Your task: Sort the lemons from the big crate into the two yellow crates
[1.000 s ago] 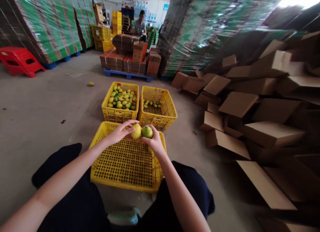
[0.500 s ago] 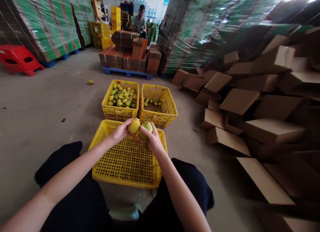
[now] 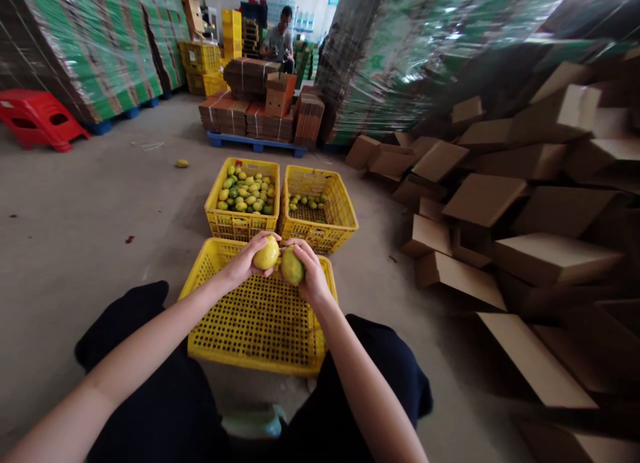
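Note:
My left hand is closed round a yellow lemon. Close beside it, my right hand grips a greener lemon. Both hands are above the far part of a yellow perforated crate between my knees. Just beyond stand two more yellow crates. The left crate holds many yellow and green lemons; the right crate has a few greenish lemons at its far side.
Cardboard boxes lie heaped on the right. A single lemon is on the floor, with a red stool farther left. Behind the crates, a blue pallet carries flattened cartons. A person sits beyond it.
Both lemons have been turned in my hands, and the right one now shows a different side. My fingers have shifted slightly round them. The crates stay in place.

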Demonstrator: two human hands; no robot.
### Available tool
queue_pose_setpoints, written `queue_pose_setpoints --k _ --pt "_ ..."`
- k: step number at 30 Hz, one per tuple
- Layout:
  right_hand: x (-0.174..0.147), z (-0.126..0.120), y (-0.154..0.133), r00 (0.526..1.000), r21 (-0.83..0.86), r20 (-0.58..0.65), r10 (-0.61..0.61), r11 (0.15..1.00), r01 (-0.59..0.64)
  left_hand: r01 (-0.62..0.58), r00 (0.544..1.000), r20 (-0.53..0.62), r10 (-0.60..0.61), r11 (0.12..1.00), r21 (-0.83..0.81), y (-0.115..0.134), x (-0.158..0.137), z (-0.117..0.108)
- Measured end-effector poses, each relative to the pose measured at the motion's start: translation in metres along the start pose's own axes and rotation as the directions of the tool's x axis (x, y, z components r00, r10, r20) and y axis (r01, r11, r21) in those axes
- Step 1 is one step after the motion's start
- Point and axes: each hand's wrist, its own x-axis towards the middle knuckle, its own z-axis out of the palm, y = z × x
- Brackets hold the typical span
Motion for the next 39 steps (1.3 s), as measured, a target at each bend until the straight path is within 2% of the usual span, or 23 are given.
queue_pose_setpoints --k 6,9,11,15,19,22,26,29,32,39 --pt "-0.004 0.005 0.0 0.998 0.049 -0.045 -0.051 0.997 0.053 -0.024 1.0 -0.004 0.024 1.0 -0.015 0.002 0.0 -0.001" --pt "-0.005 0.008 -0.001 0.993 0.106 -0.101 -0.068 0.991 0.079 0.014 1.0 -0.027 -0.016 0.999 -0.051 0.0 0.001 0.0" --pt "-0.005 0.008 -0.003 0.992 0.155 -0.119 -0.051 0.986 0.069 0.064 0.994 -0.085 -0.075 0.99 -0.127 0.001 0.001 0.001" --pt "-0.005 0.003 -0.005 0.991 0.26 -0.113 0.076 0.965 -0.045 0.15 0.935 -0.247 -0.256 0.913 -0.378 0.009 0.001 0.005" --pt "-0.004 -0.004 -0.004 0.981 0.406 -0.095 0.168 0.906 -0.116 0.175 0.877 -0.277 -0.392 0.798 -0.577 0.015 0.001 0.005" --pt "-0.001 -0.008 -0.001 0.984 0.437 -0.096 0.153 0.894 -0.096 0.191 0.865 -0.262 -0.428 0.763 -0.617 0.014 0.003 0.0" --pt "0.004 -0.01 0.001 0.986 0.418 -0.118 0.116 0.907 -0.057 0.244 0.898 -0.161 -0.41 0.767 -0.593 0.005 0.006 -0.007" --pt "0.005 -0.011 0.002 0.983 0.437 -0.1 0.154 0.895 -0.095 0.288 0.92 -0.068 -0.386 0.783 -0.551 -0.001 0.007 -0.009" --pt "0.005 -0.011 0.004 0.978 0.451 -0.063 0.2 0.88 -0.15 0.311 0.925 -0.029 -0.379 0.799 -0.516 -0.004 0.007 -0.008" --pt "0.006 -0.013 0.008 0.98 0.386 -0.076 0.186 0.911 -0.143 0.318 0.943 0.055 -0.327 0.843 -0.435 -0.008 0.008 -0.012"
